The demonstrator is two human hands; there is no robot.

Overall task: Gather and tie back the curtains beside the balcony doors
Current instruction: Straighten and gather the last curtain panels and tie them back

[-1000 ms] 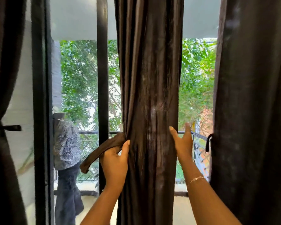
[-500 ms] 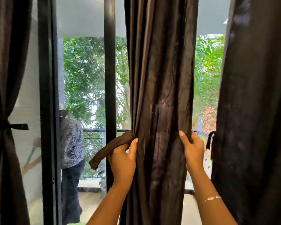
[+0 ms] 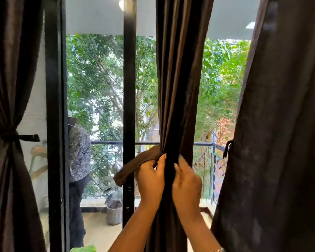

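Beside centre door frame (image 3: 129, 79), middle curtain (image 3: 178, 88) hangs bunched, waist squeezed between both hands. Left hand (image 3: 150, 177) curls round bundle from 9 o'clock; tie strap (image 3: 135, 166) leaves bundle above its fingers, free end drooping toward 8 o'clock. Right hand (image 3: 186, 180) clamps bundle from 3 o'clock. Wrap seemingly not yet made. Advice: hold folds tight with right, pass strap round back, catch end, allow no slack. Tied curtain (image 3: 9, 88) at 9 o'clock done; loose curtain (image 3: 280, 124) at 3 o'clock waiting.
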